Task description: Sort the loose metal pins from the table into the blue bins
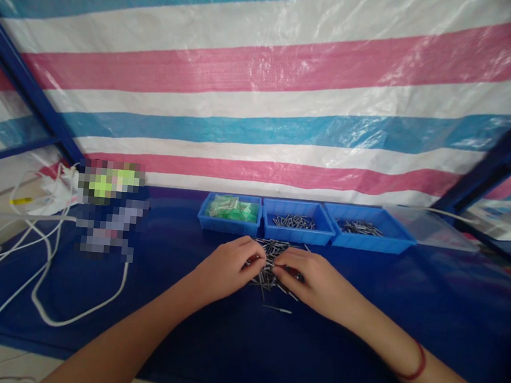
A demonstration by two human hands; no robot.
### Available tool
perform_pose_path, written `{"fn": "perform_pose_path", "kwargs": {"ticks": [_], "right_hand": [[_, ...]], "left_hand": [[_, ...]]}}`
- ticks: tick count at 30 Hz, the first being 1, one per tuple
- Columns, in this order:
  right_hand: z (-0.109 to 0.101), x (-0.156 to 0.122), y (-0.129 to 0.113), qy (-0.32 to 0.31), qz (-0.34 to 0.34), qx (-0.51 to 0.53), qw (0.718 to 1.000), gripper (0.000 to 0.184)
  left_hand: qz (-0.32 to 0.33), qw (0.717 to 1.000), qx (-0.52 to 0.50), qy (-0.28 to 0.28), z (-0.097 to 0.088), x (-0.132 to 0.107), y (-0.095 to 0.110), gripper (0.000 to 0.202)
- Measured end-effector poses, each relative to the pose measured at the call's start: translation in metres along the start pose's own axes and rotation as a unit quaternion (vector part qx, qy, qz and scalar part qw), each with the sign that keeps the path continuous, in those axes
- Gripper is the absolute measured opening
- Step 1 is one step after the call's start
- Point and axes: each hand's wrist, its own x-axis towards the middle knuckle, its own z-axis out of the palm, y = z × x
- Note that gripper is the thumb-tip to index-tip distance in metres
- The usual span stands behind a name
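A loose pile of thin metal pins (267,279), which look like blind rivets, lies on the blue tabletop. My left hand (233,266) reaches into the pile from the left, thumb and fingers drawn together. Opposite it, my right hand (314,280) is pinched at the pile's right side, its fingertips close to those of the left. Whatever is between the fingertips of either hand is too small and partly hidden to make out. One single rivet (277,309), with a thin shaft and a thicker pale end, lies apart from the pile, nearer to me.
Behind the pile stand three blue bins: the left bin (230,227) holds green-and-clear plastic packets, the middle bin (299,236) and right bin (374,243) hold metal pins. A clear plastic sheet (431,228) lies at right. White cables (43,310) spread over the left side.
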Motion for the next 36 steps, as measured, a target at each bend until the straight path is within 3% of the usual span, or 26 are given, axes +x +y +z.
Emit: {"fn": "perform_pose_path", "kwargs": {"ticks": [4, 7, 10, 22, 36], "right_hand": [[0.0, 0.002, -0.002, 0.035, -0.004, 0.042, 0.998, 0.021], [0.001, 0.002, -0.001, 0.058, 0.007, 0.087, 0.994, 0.022], [0.004, 0.002, 0.002, 0.066, 0.016, 0.118, 0.991, 0.023], [0.004, 0.002, 0.001, 0.075, 0.029, 0.149, 0.986, 0.023], [0.006, 0.002, 0.007, 0.17, 0.086, 0.185, 0.964, 0.016]], "left_hand": [[-0.067, 0.988, -0.133, 0.048, 0.011, 0.002, 0.0, 0.017], [-0.127, 0.948, -0.281, 0.079, 0.021, 0.004, -0.001, 0.022], [-0.139, 0.922, -0.351, 0.084, 0.026, 0.006, 0.0, 0.021], [-0.137, 0.92, -0.356, 0.091, 0.027, 0.005, 0.0, 0.021], [-0.129, 0.932, -0.331, 0.076, 0.027, 0.006, -0.002, 0.022]]}}
